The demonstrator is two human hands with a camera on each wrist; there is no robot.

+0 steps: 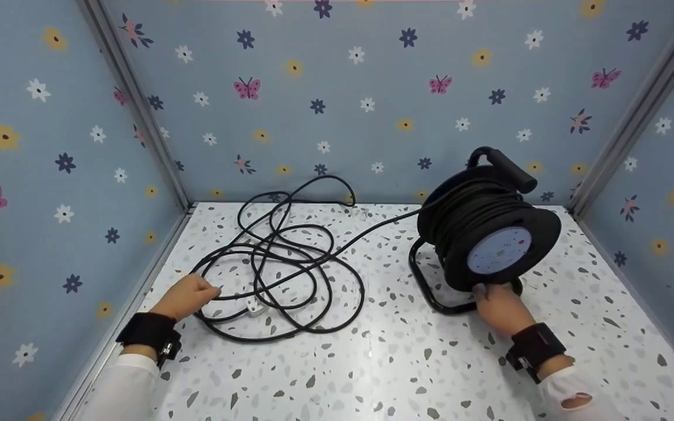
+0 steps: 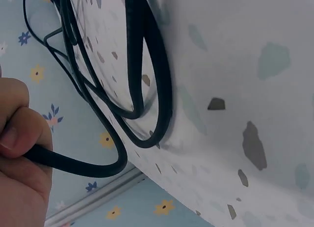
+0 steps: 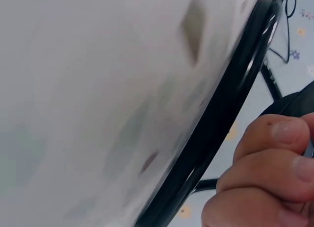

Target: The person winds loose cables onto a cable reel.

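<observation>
A black cable reel (image 1: 489, 228) stands tilted on its tubular stand (image 1: 425, 286) at the right of the table, a pale round panel (image 1: 499, 250) on its face. From its drum a black cable (image 1: 381, 224) runs left into loose, overlapping loops. My left hand (image 1: 188, 296) grips the cable at the left of these loops; in the left wrist view the cable (image 2: 73, 164) comes out of the curled fingers (image 2: 29, 131). Down at the reel's lower rim, my right hand (image 1: 504, 310) holds the edge with curled fingers (image 3: 267, 173). Its thumb's contact is partly hidden.
A white plug (image 1: 256, 305) lies among the loops on the speckled white table (image 1: 372, 362). Flower-patterned walls (image 1: 337, 117) enclose the back and both sides. The reel's carrying handle (image 1: 511, 169) sticks up near the back wall.
</observation>
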